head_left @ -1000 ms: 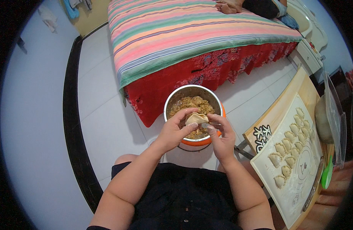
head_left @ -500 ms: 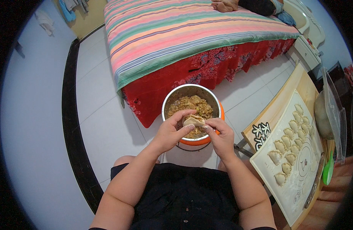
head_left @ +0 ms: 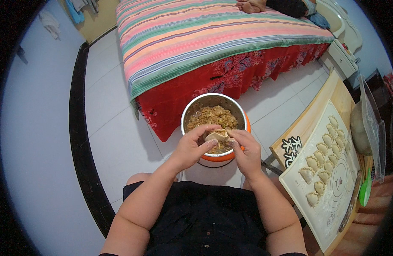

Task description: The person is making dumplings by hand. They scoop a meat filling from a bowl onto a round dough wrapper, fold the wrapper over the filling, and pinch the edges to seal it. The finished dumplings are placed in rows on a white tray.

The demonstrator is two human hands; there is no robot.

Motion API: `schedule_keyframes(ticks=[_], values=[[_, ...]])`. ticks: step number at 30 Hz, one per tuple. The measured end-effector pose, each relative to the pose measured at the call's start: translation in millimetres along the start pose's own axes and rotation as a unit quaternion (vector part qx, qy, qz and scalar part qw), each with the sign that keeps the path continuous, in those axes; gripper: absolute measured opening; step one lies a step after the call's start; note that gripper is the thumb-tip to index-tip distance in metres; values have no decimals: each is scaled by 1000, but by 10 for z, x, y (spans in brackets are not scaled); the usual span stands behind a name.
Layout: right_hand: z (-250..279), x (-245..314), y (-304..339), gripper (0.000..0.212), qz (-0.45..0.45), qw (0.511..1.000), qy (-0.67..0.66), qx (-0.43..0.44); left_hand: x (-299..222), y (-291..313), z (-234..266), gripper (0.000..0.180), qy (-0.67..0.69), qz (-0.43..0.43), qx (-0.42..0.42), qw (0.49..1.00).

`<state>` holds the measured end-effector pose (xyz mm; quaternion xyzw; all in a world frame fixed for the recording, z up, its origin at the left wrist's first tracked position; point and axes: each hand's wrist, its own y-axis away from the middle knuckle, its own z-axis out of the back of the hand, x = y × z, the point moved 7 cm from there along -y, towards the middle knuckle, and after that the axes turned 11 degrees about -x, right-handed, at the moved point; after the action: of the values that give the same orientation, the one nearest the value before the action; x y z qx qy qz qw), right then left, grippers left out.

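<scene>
A folded dumpling [head_left: 217, 136] with filling showing along its upper edge is held between my two hands, over a steel pot [head_left: 185, 116] of minced filling [head_left: 213, 116]. My left hand [head_left: 195, 144] curls round its left side, thumb in front and fingers behind. On its right end my right hand [head_left: 245, 150] pinches the dough edge with thumb and fingers. Flour whitens both thumbs. The pot stands on something orange [head_left: 220, 158] that shows round its right and lower side.
To the right, several finished dumplings [head_left: 319, 187] lie on a white floured mat [head_left: 307, 209] on a wooden table [head_left: 286, 143]. A green spoon [head_left: 365, 192] rests at its far right edge. Beyond the pot is a bed [head_left: 183, 47], with a person's feet [head_left: 251, 6] on it.
My right hand's fingers have shifted slightly along the dumpling's right end. The left hand stays almost where it was, and the dumpling remains over the pot.
</scene>
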<state>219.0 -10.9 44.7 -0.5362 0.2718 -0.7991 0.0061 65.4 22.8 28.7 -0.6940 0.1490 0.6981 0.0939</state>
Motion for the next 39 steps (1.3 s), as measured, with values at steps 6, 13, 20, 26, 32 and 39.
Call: schedule_keyframes(ticks=[6,13,20,26,32,39], values=[[-28,-27,10,21,-17,999,-19,34,15,8,-3,39,-10,1,5,1000],[-3,41,-9,17,19,999,15,27,-15,17,-13,38,-18,2,3,1000],[33,75,-10,14,46,999,23,5,-84,34,-40,37,-100,-63,4,993],[21,59,-8,19,70,996,50,8,-55,14,-26,37,-105,-54,2,993],[-5,119,-29,22,71,996,32,34,-61,26,-35,39,-116,-74,-2,991],[-5,182,-19,19,125,989,69,37,-96,32,-48,41,-160,-109,5,981]])
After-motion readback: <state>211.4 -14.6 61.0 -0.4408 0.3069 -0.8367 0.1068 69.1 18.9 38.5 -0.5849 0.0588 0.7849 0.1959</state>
